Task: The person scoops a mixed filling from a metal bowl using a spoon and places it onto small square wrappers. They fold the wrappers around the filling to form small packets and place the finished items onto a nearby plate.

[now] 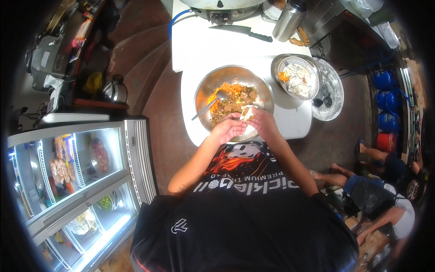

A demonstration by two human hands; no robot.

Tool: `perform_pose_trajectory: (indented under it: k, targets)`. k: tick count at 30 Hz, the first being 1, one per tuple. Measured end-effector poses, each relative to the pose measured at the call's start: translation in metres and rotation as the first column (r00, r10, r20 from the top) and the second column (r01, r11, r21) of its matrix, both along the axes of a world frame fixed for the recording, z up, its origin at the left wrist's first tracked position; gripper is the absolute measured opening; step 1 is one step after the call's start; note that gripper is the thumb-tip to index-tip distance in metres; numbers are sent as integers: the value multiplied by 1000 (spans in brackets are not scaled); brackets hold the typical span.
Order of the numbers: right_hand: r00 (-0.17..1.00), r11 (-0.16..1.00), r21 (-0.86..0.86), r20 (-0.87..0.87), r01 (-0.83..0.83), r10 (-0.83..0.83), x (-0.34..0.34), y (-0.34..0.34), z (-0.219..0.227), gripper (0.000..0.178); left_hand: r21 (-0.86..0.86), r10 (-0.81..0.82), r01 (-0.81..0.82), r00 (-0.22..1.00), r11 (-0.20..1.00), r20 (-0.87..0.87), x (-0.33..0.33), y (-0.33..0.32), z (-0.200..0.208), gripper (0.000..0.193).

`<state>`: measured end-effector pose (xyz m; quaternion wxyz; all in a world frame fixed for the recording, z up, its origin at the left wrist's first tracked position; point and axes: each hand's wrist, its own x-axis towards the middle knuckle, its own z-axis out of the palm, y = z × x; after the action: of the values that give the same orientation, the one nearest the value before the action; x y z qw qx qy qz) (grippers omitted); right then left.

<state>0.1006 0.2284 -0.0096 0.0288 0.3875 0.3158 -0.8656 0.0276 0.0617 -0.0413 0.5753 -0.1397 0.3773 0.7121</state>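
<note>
Above the near edge of a large steel mixing bowl (205, 86), both my hands work on a small white dumpling wrapper (247, 114) with some brownish filling on it. My left hand (228, 129) pinches its left side, while my right hand (263, 123) grips the right side. Inside the bowl lies a mixed filling (222, 106) of orange shreds, brown cubes and chopped bits. A metal spoon (221, 96) rests in it, its handle over the left rim. To the right, a patterned plate (281, 68) carries several white, folded pieces and something orange.
A large knife (242, 31), steel flask (290, 20) and cooking appliance (222, 10) stand at the table's far side. A white-dusted round tray (333, 88) is right of the plate. Left is a lit glass-door fridge (131, 154); at lower right, other people (376, 192).
</note>
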Motion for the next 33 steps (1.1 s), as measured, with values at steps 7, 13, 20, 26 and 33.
perform_pose_trajectory:
  k: [7, 13, 20, 26, 33]
  targets:
    - [983, 875, 449, 101, -182, 153, -7, -2, 3, 20, -178, 43, -210, 753, 961, -656, 7, 13, 1, 34]
    - [993, 929, 353, 46, -114, 105, -3, 7, 3, 17, -312, -7, -201, 830, 929, -557, -9, 6, 0, 20]
    - [997, 949, 305, 2, -77, 81, 16, 39, 1, 12, -375, -110, -284, 650, 883, -751, -14, 9, -4, 23]
    - [993, 960, 258, -70, 109, -94, 13, 50, 2, 11, -359, -261, -252, 353, 898, -899, -13, 16, 12, 23]
    - [917, 880, 256, -123, 399, -380, -1, 177, -43, 23, -517, -503, -299, 126, 802, -855, -8, -5, 74, 21]
